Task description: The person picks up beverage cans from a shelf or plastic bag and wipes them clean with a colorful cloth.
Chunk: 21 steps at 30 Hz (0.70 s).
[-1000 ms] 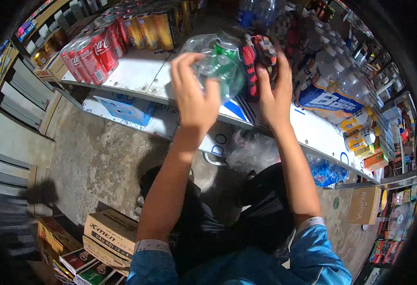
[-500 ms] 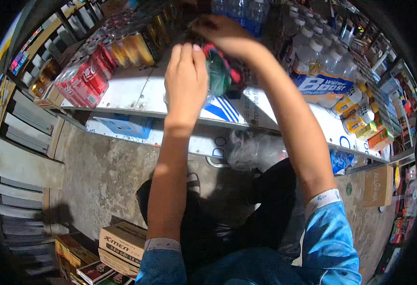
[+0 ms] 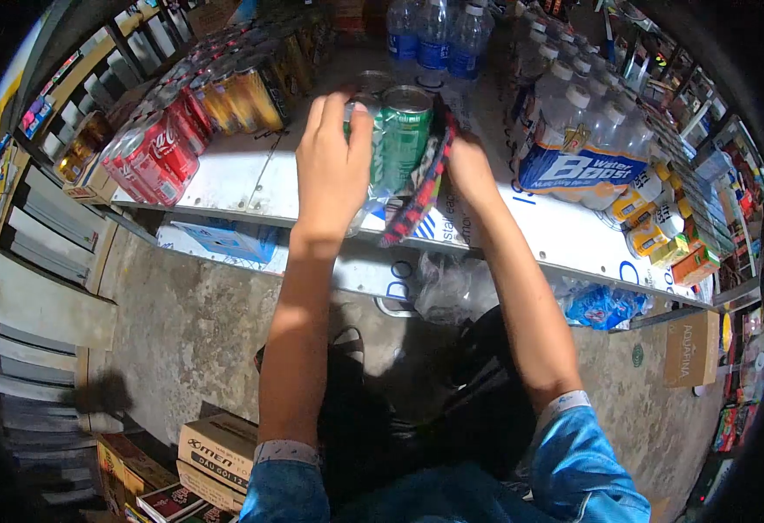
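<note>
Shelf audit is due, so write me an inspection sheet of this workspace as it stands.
Surface: white shelf, carrying drinks.
Job's things: green cans in clear wrap, upright; checked cloth against their right side.
Clutter: red cola cans, yellow cans, water bottles.
Hands: left hand grips the wrapped cans; right hand holds the cloth to them.
Cables: nothing seen.
Surroundings: concrete floor, cardboard boxes below.
</note>
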Available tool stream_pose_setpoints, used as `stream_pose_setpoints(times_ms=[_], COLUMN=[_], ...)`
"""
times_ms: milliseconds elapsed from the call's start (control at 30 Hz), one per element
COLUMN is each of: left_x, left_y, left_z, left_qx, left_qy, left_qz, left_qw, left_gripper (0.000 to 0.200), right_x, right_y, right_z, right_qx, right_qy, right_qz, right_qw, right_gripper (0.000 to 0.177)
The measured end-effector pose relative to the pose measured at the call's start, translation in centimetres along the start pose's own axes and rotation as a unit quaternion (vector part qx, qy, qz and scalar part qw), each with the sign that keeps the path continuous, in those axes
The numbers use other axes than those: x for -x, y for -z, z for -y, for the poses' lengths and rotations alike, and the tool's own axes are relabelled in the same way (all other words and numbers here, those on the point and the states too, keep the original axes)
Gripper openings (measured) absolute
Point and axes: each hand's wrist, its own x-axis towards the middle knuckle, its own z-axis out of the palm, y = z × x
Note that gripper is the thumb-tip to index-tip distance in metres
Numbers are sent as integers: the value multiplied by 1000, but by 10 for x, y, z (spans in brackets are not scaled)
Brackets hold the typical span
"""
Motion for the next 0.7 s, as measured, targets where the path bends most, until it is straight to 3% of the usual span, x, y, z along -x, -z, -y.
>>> stream_pose_setpoints(times_ms=[33,100,133,200,233,300,333,367,400,467,500,533,600,633,667,700], left_x=[0,3,-1,-1,-1,-2,-2,-2,-2,-2,-2,-3,-4,-4,-5,-5], left_y=[-2,-2,-3,-3,-3,-3,-3,-4,-4,-3,-3,-2,-1,-1,-2,-2], left_z=[2,5,5,4,5,4,4,4,5,7,10,13,13,12,11,10], left_qx=[-1,-8,-16,-8,-13,-18,-13,-7,-6,28,28,50,73,68,64,66], left_qy=[4,-2,-16,-22,-10,0,1,3,3,-15,-11,-21,-35,-32,-28,-30], left_qz=[4,12,6,0,7,14,15,15,14,4,5,11,16,17,18,19], left_qw=[1000,1000,1000,1000,1000,1000,1000,1000,1000,999,1000,998,997,997,997,997], left_gripper=[34,32,29,31,31,32,32,32,32,33,33,33,33,33,34,34], right_x=[-4,-10,-13,-11,-11,-27,-62,-52,-36,-7,-17,-15,-14,-11,-4,-4], right_y=[0,12,19,26,22,-25,-95,-74,-34,21,16,9,-5,-20,-29,-24], right_z=[5,21,41,75,70,-50,-65,-25,2,87,70,62,46,43,38,42], right_qx=[-3,-197,-196,-290,-278,-220,-159,-158,-299,-550,-551,-551,-282,-285,-376,-404], right_qy=[-2,-39,-38,34,20,13,7,6,-81,-249,-138,-142,-49,-99,-130,-138], right_qz=[1,9,8,-18,16,-9,-34,-35,4,81,97,98,-43,-72,-111,-93], right_qw=[1000,980,980,956,960,975,987,987,951,793,817,817,957,951,911,899], right_gripper=[46,46,46,51,56,55,54,54,55,58,58,58,58,59,58,56])
